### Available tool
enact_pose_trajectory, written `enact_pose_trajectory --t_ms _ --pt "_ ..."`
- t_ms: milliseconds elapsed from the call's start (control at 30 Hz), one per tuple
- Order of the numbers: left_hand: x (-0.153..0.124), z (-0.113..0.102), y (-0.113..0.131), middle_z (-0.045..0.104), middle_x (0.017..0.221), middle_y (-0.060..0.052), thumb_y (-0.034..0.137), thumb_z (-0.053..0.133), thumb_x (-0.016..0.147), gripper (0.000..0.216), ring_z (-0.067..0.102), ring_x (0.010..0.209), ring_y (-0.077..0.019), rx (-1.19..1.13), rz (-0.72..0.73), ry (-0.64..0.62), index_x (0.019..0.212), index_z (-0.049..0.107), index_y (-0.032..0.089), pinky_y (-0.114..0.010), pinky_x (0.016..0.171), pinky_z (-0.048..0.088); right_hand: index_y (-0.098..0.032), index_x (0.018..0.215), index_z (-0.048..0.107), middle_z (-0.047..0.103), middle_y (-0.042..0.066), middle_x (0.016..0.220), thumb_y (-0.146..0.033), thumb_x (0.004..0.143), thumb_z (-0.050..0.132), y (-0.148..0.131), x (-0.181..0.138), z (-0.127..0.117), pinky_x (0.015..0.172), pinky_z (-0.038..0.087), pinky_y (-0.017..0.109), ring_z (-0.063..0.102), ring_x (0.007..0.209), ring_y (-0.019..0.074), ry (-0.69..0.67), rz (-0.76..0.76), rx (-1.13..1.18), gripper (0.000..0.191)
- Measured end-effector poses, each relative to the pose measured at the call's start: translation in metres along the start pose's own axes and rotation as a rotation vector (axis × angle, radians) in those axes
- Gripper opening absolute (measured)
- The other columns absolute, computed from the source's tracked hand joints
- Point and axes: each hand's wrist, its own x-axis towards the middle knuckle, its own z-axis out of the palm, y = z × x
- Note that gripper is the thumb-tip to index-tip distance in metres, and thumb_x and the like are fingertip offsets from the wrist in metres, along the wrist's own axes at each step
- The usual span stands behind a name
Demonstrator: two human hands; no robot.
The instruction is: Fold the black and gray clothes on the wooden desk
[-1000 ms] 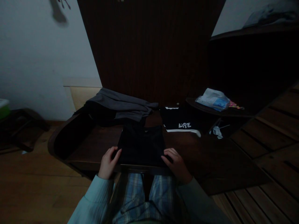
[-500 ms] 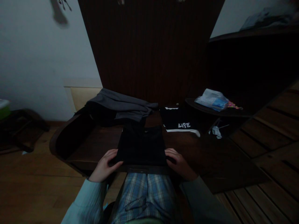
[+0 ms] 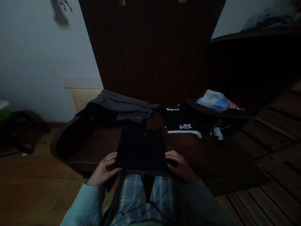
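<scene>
A black garment [image 3: 141, 150], folded into a neat rectangle, lies at the front edge of the dark wooden bench. My left hand [image 3: 103, 169] grips its near left corner, fingers along the side and thumb at the front edge. On the opposite side, my right hand [image 3: 178, 164] holds the near right corner the same way; its fingertips are partly lost in shadow. Behind and to the right rests a second folded black garment [image 3: 176, 121] with white lettering and a white edge. A grey and black garment [image 3: 119, 106] is spread loosely at the back left.
The bench [image 3: 94, 144] has a raised, curved left end. At the right, a small shelf [image 3: 202, 108] carries a plastic packet [image 3: 213, 100], with a crumpled white item [image 3: 218, 133] below it. A tall dark wooden panel [image 3: 150, 56] stands behind.
The folded black garment has slid slightly towards me and to the left, with both hands still at its corners. My knees have moved apart.
</scene>
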Motion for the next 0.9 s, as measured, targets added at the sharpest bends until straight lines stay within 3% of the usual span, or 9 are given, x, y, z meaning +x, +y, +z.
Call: enact_pose_trajectory --t_ms 133,300,533,900 --pt "0.0 0.004 -0.001 0.068 0.082 -0.008 0.037 0.061 0.067 0.019 0.058 0.092 -0.023 -0.044 -0.001 0.046 0.075 0.069 0.022 -0.039 0.082 0.047 -0.024 0.078 0.069 0.066 0.005 0.082 -0.019 0.069 0.059 0.005 -0.001 0.004 0.078 0.046 0.038 0.058 0.083 0.0207 0.056 0.04 -0.017 0.014" --pt "0.002 0.009 -0.001 0.066 0.09 -0.008 0.041 0.06 0.066 0.025 0.06 0.087 -0.0212 -0.014 -0.101 0.164 0.077 0.064 0.019 -0.035 0.081 0.047 -0.024 0.079 0.068 0.065 0.005 0.083 -0.018 0.07 0.057 0.009 -0.002 0.011 0.076 0.048 0.035 0.059 0.083 0.0201 0.157 0.065 -0.061 0.016" --pt "0.001 0.005 0.004 0.065 0.081 -0.007 0.039 0.06 0.063 0.028 0.06 0.075 -0.0182 0.046 -0.09 0.201 0.053 0.045 0.018 -0.029 0.069 0.049 -0.022 0.082 0.065 0.065 0.005 0.087 -0.021 0.075 0.051 0.017 -0.003 0.013 0.077 0.048 0.032 0.06 0.084 0.0188 0.122 0.054 -0.14 0.015" --pt "-0.003 0.009 -0.006 0.065 0.082 -0.007 0.04 0.062 0.064 0.023 0.06 0.08 -0.0195 0.035 -0.069 0.248 0.067 0.061 0.017 -0.032 0.076 0.049 -0.022 0.08 0.06 0.063 0.003 0.084 -0.02 0.076 0.048 0.01 -0.002 0.012 0.075 0.046 0.029 0.058 0.083 0.0172 0.092 0.111 -0.16 0.012"
